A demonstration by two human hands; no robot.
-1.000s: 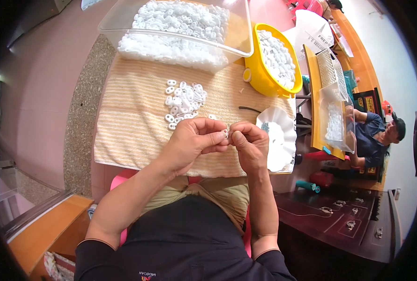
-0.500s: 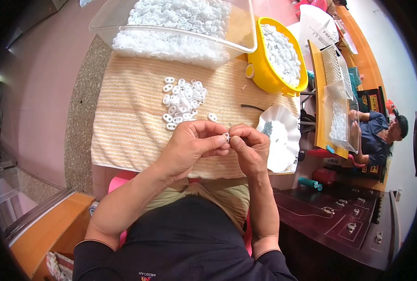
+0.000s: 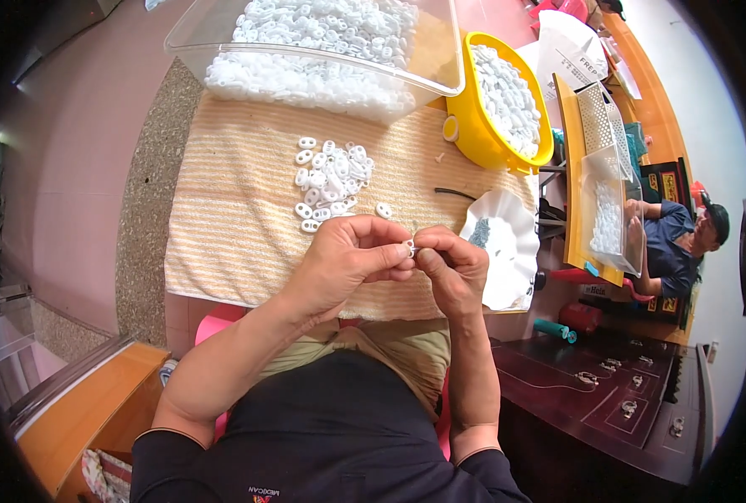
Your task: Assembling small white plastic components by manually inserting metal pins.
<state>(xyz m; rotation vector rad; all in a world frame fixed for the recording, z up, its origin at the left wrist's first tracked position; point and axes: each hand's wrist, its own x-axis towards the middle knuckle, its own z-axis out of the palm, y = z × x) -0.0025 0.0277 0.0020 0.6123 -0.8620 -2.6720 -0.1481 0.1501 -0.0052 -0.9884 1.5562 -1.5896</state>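
Note:
Over the near part of the striped towel, my left hand (image 3: 339,261) pinches a small white plastic piece (image 3: 410,247) between thumb and fingertips. My right hand (image 3: 455,270) meets it there, thumb and forefinger closed at the piece's right side; whatever those fingertips hold is too small to make out. Just beyond my hands lies a loose pile of white oval two-hole pieces (image 3: 332,180), with one single oval piece (image 3: 383,210) apart on its right. Beside my right hand sits a white fluted dish (image 3: 519,277) with tiny grey bits (image 3: 479,232) in it.
A clear bin (image 3: 314,50) full of white pieces stands at the back, and a yellow basket (image 3: 461,109) of white pieces to its right. A thin black strip (image 3: 455,192) lies on the towel (image 3: 230,210). At right, another person (image 3: 675,243) works over a clear tray (image 3: 620,247).
My hands stay pinched together around the small white piece, with only a slight shift of the fingertips. The whole view has moved a little; the pile looks the same.

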